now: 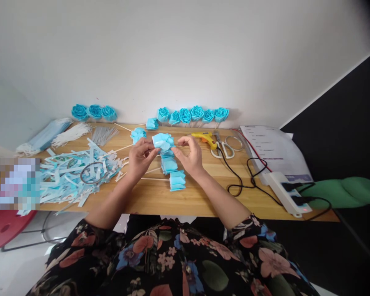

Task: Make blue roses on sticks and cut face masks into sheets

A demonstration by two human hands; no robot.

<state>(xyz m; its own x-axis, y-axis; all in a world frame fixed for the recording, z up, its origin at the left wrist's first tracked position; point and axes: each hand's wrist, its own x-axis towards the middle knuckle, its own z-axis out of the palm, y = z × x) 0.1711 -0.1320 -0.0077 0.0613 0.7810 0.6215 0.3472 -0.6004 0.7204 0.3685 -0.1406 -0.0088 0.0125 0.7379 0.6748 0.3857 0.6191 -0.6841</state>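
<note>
Fingerwork on a layered blue piece (pixel 163 142), held above the middle of the wooden table (pixel 160 201). My left hand (pixel 141 158) grasps its left side between thumb and fingertips. My right hand (pixel 189 156) has its thumb at the near right edge, with the forefinger bent apart above; I cannot tell whether any layer is caught there. In my judgement, the left pinch should be light, firm enough to steady the piece without flattening its folds, while the right thumb and forefinger take one layer at a time, working evenly round the outside. Pulling hard sideways could tear or loosen the thin material. Two folded blue bundles (pixel 169 165) lie just nearer to me, the closest with a stick (pixel 155 179) reaching its left side; I should keep my wrists high enough to spare them. Note the yellow glue gun (pixel 205 137), its nozzle just beyond my right fingers: whether it is hot does not show, so I should treat it as hot. Blue roses (pixel 197 112) line the wall beyond.
</note>
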